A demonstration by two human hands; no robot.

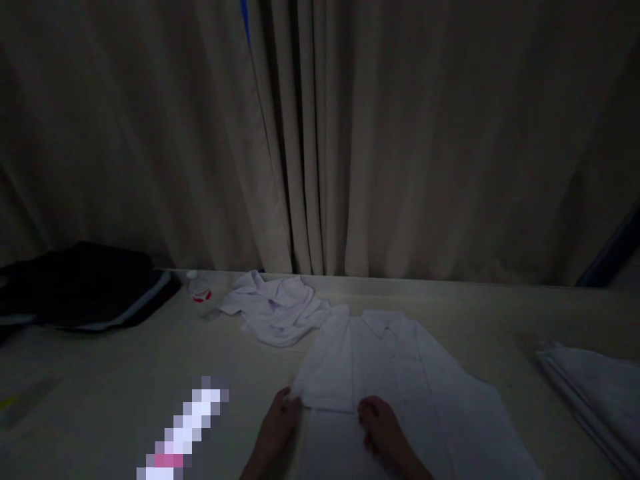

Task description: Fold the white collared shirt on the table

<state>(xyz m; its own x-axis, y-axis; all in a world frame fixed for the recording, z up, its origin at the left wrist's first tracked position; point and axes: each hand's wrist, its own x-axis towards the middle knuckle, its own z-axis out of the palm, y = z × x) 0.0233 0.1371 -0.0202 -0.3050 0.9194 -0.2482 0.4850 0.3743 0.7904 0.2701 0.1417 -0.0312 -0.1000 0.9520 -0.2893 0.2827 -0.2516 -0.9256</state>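
Observation:
A white button-up shirt (405, 387) lies spread on the table, front up, with its collar toward the curtain. Its sleeve on the left is folded back over that side, leaving a straight cuff edge across the body. At the left end of that edge, my left hand (281, 421) is closed with the fabric pinched at its fingertips. My right hand (381, 425) is at the other end, fingers curled together on the shirt near the cuff corner. The dim light blurs the fingertips.
Behind the shirt lies a crumpled white garment (277, 308), beside a clear bottle (201, 293) with a red label. Dark folded clothes (80, 283) are at the far left, stacked white clothes in plastic (600, 387) at the right. A pixelated bright strip (185, 427) covers the left foreground. A curtain (425, 147) hangs behind.

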